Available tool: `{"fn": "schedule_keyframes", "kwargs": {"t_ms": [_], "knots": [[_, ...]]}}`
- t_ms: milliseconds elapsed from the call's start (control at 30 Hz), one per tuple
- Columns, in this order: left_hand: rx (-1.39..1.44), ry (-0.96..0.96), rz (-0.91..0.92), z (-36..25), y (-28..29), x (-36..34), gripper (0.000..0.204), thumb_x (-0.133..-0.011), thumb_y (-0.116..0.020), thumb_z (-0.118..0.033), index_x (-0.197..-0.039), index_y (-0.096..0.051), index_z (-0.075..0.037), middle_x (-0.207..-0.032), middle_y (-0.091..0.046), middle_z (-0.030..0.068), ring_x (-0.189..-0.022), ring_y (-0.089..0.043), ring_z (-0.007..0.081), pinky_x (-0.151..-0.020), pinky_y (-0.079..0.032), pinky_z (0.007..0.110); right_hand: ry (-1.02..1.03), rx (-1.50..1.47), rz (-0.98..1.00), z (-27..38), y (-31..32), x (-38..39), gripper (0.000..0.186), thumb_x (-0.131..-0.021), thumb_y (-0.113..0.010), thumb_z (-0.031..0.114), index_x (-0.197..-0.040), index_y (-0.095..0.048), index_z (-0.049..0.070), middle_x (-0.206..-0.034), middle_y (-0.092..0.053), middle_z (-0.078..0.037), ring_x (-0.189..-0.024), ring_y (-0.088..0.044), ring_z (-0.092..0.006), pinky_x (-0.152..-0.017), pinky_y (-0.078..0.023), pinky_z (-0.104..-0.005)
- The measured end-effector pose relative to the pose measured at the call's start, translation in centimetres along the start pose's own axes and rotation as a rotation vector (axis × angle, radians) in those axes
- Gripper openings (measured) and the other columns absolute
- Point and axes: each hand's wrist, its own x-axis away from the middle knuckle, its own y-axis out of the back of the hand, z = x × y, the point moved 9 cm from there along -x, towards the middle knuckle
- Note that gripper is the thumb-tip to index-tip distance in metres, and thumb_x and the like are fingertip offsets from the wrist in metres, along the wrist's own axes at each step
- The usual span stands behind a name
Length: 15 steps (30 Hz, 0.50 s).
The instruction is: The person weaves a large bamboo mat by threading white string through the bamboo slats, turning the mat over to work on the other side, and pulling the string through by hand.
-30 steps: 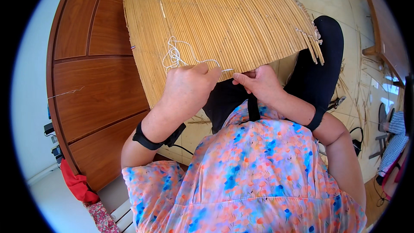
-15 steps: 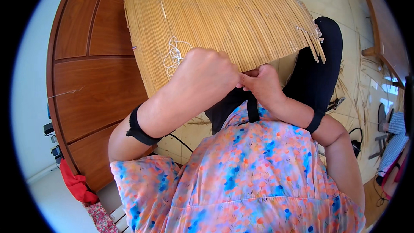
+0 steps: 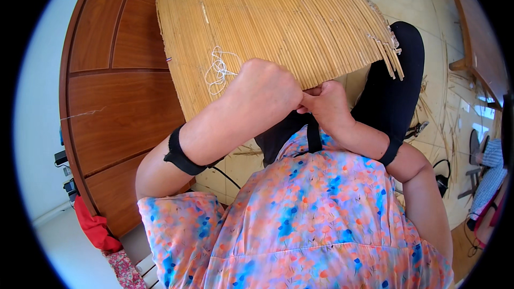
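Note:
A mat of thin straw-coloured stalks point(image 3: 267, 21) slopes away in front of me, its stalks laid side by side. A loose tangle of white thread point(image 3: 218, 69) lies on it, close to my left hand. My left hand point(image 3: 269, 85) is closed at the mat's near edge, its back toward me and its fingertips mostly hidden. Touching it, my right hand point(image 3: 329, 101) is pinched at the same edge, thumb and fingers together. Whatever the two hands grip between them is too small and covered to make out.
Brown wooden panelling point(image 3: 118, 112) stands close on the left. Loose stalk ends point(image 3: 393, 64) stick out at the mat's right corner, above my dark-trousered leg point(image 3: 393, 91). Scattered stalks lie on the tiled floor point(image 3: 436, 123). A wooden bench point(image 3: 474, 37) and a person's foot point(image 3: 476, 147) are at right.
My left hand has shifted slightly to the right, closer against my right hand, and its forearm has followed. The mat has moved very little.

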Motion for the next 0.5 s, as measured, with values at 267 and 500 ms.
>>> {"fn": "schedule_keyframes", "kwargs": {"t_ms": [267, 500], "knots": [[0.074, 0.013, -0.028, -0.7, -1.4, -0.7, 0.02, -0.079, -0.067, -0.024, -0.067, -0.066, -0.008, -0.064, -0.066, 0.0096, -0.06, -0.069, 0.0241, -0.048, -0.051, 0.034, -0.006, 0.037, -0.037, 0.0, 0.2, 0.2, 0.01, -0.087, -0.068, 0.002, -0.089, -0.068, -0.008, -0.073, -0.07, -0.011, -0.062, -0.067, -0.0141, -0.055, -0.055, -0.0255], [0.081, 0.044, -0.053, -0.8, -2.4, -0.7, 0.019, -0.083, -0.064, -0.024, -0.076, -0.064, -0.006, -0.064, -0.066, 0.009, -0.059, -0.069, 0.0252, -0.051, -0.054, 0.036, -0.014, 0.18, -0.059, -0.3, 0.9, -0.2, 0.007, -0.083, -0.07, 0.003, -0.085, -0.069, -0.003, -0.071, -0.068, -0.007, -0.056, -0.06, -0.0105, -0.049, -0.048, -0.0254]]}}
